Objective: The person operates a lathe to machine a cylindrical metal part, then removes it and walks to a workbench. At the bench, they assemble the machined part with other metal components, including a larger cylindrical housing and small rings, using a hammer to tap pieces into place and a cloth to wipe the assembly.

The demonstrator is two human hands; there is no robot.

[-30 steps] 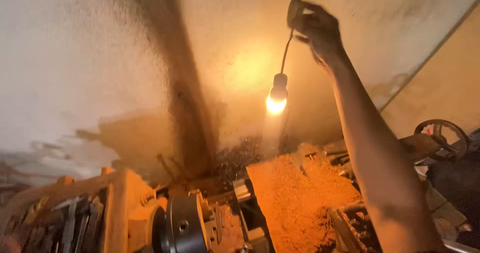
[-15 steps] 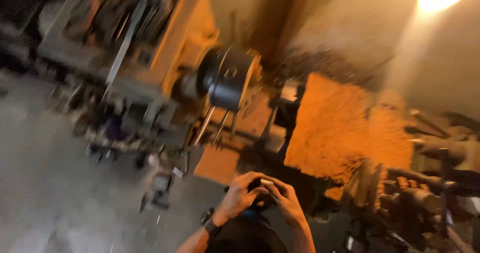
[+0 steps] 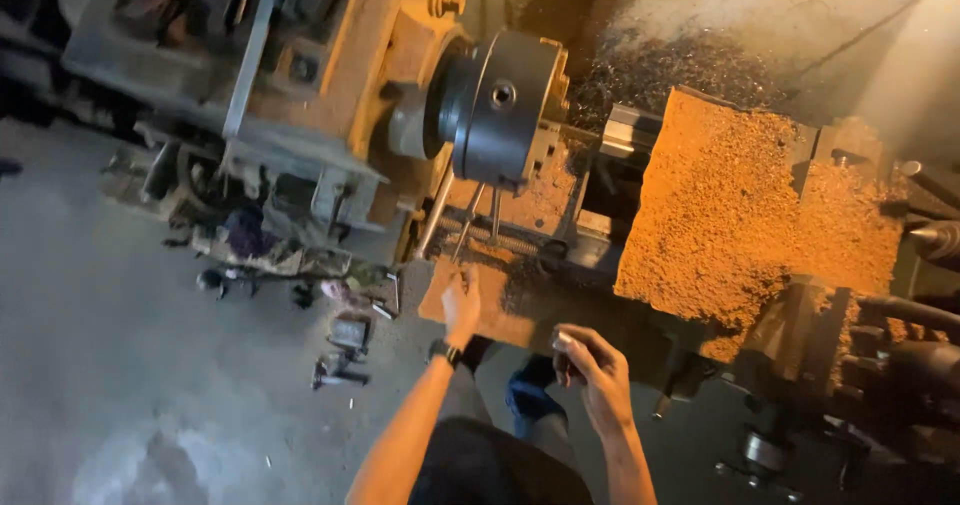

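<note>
My left hand (image 3: 462,305), with a dark watch on its wrist, reaches up to the chip-covered tray (image 3: 520,310) under the lathe chuck (image 3: 500,105). Its fingers point at two thin metal rods (image 3: 480,220) hanging below the chuck, and I cannot tell whether it holds anything. My right hand (image 3: 595,375) is lower and to the right, with its fingers curled around a small dark object (image 3: 560,360) that has a pale tip. Both forearms rise from the bottom edge, above my dark trousers.
The lathe headstock (image 3: 330,85) fills the upper left. A heap of orange shavings (image 3: 740,215) covers the carriage at the right, with dark swarf (image 3: 660,65) behind it. Loose metal parts (image 3: 340,355) lie on the grey floor. Handles and machine parts (image 3: 900,365) crowd the right.
The view swung down from the hanging bulb to the lathe. My right hand left the bulb cord. My hands, together half a second ago, have parted, and the left has reached toward the tray.
</note>
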